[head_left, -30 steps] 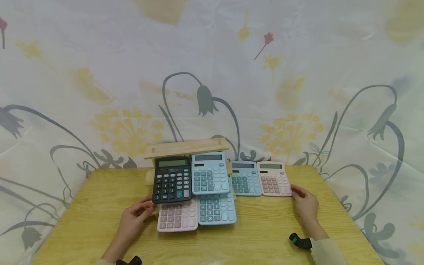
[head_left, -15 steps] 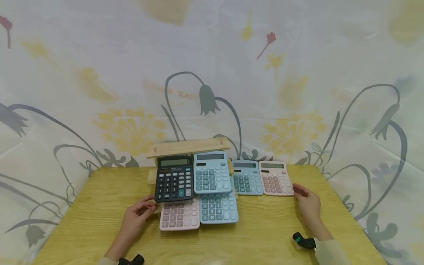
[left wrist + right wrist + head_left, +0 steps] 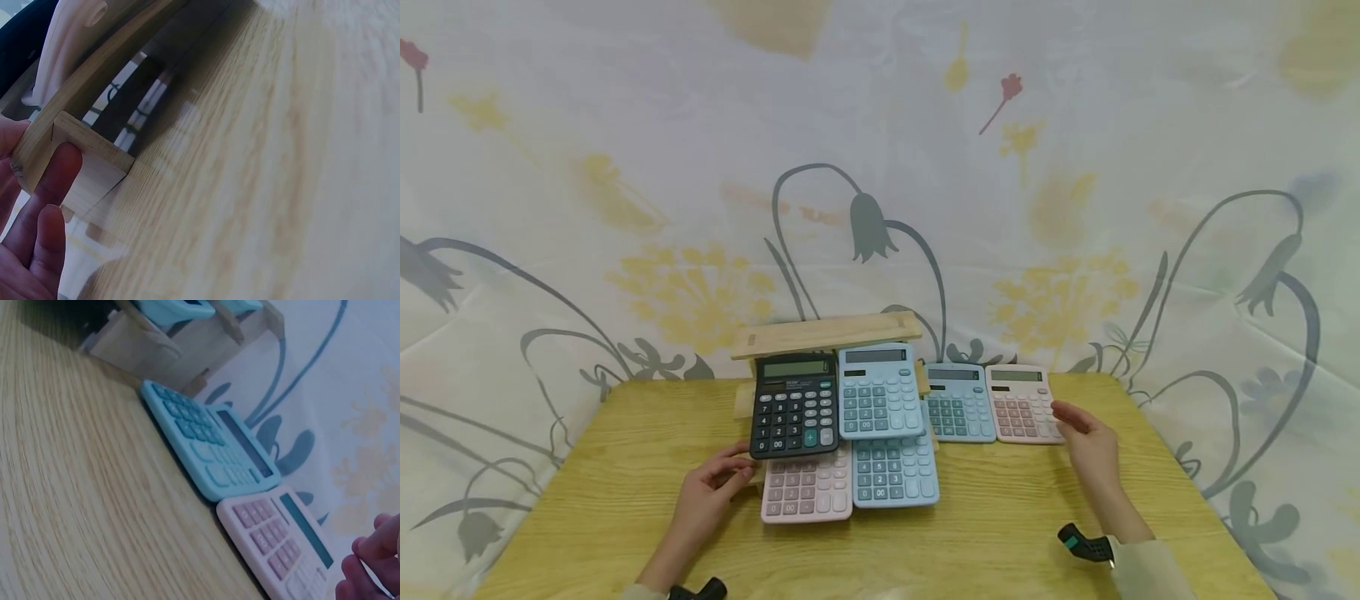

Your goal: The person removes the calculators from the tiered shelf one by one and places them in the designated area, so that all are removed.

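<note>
A wooden rack (image 3: 826, 335) holds calculators in two tiers. Its upper tier carries a black calculator (image 3: 794, 408) and a light blue one (image 3: 880, 392); a pink calculator (image 3: 807, 487) and another blue calculator (image 3: 896, 473) sit lower. My left hand (image 3: 706, 493) grips the rack's lower left corner; in the left wrist view a finger lies against the wooden end panel (image 3: 94, 165). On the table to the right, a blue calculator (image 3: 959, 403) and a pink calculator (image 3: 1024, 405) lie side by side. My right hand (image 3: 1092, 450) hovers by the pink one's right edge, fingers loose, holding nothing.
The rack and calculators stand on a yellow wood-grain table (image 3: 985, 517). Behind the table hangs a flower-patterned cloth (image 3: 880, 125). A black wrist strap piece (image 3: 1084, 546) sits at my right wrist.
My right hand has shifted slightly up and left, away from the pink calculator's lower right corner. The left hand keeps its place on the rack, and the calculators stay where they were.
</note>
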`<state>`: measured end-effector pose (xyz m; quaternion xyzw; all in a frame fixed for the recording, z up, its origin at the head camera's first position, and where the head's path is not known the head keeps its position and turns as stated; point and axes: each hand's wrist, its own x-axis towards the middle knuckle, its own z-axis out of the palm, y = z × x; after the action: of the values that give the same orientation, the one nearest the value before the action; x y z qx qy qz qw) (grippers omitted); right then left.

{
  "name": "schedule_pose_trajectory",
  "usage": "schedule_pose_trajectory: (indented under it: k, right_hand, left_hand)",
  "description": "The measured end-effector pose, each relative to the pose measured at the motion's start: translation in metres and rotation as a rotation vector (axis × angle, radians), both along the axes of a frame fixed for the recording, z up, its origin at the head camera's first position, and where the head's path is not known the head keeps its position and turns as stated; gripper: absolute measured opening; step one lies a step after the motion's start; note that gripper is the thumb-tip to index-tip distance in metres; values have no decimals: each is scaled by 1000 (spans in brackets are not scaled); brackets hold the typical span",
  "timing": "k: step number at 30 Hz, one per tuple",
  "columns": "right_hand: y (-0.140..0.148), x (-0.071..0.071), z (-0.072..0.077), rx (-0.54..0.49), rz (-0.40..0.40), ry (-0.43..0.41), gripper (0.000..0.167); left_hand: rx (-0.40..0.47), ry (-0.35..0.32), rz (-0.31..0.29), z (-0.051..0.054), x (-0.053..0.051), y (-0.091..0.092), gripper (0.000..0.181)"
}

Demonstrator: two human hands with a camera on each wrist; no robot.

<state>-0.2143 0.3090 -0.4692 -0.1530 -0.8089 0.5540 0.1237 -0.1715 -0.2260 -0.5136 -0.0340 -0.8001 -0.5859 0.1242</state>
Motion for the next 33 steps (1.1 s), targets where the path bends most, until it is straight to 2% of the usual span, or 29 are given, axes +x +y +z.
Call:
schedule_pose_trajectory:
  k: [6,12,17,25,33]
  right_hand:
    - [-18,4,13,-20,70,20,35]
    - [-37,8,22,-116,197,58,37]
    - [-55,9,25,-170,267,68,40]
    - [-80,11,27,-173,356,76,37]
    - [-100,9,25,-147,410,97,33]
  left_hand:
    - [-3,-8,4,-1,1,0,6]
    - [9,-9,-4,1,2,2,8]
    - [9,-3,-4,2,1,2,7]
    - [-11,-8,7,-2,-2,0,8]
    - [-4,-9,2,1,1,0,9]
